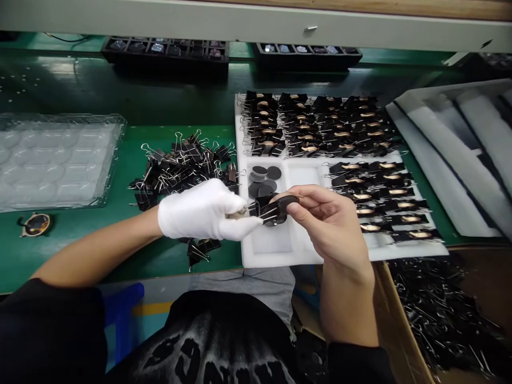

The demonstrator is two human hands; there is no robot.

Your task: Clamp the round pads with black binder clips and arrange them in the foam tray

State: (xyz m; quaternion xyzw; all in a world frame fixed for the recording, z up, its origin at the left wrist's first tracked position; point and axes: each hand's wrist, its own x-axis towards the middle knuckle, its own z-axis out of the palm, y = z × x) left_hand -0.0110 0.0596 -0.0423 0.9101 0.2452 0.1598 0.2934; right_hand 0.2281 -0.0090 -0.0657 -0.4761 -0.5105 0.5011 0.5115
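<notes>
My left hand (206, 210), in a white glove, pinches the wire handles of a black binder clip (269, 213). The bare fingers of my right hand (334, 221) are closed on a dark round piece (288, 202) at the clip's other end. Its exact kind is partly hidden by the fingers and clip. Both hands are over a white foam tray (280, 260). Several dark grey discs (266, 186) lie in one of its compartments, just beyond the clip. Rows of binder clips clamped on gold-edged round pieces (306, 128) fill the tray's far and right parts.
A heap of loose binder clips (188, 162) lies left of the tray. Farther left are a clear plastic blister tray (60, 160) and a gold-rimmed watch case (37, 224). White foam sheets (448, 154) lean at right above a cardboard box (408, 325) of clips. A shelf edge (256, 24) crosses the top.
</notes>
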